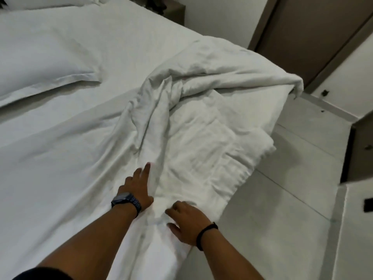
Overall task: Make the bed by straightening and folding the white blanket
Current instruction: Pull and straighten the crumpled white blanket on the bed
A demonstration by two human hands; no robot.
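Note:
The white blanket [201,122] lies crumpled in a heap on the right side of the bed [60,148], with one corner hanging over the far right edge. My left hand [139,186], with a dark watch on the wrist, lies flat on the blanket's near left edge, fingers stretched out and pointing away from me. My right hand [187,221], with a black band on the wrist, rests palm down on the blanket's near part, close to the bed's right edge, its fingers spread and slightly curled. Neither hand holds any fabric.
A white pillow [40,63] lies at the head of the bed at upper left. White tiled floor [292,188] runs along the bed's right side. A brown wardrobe door [314,33] stands at upper right, and a dark nightstand [173,11] beyond the bed.

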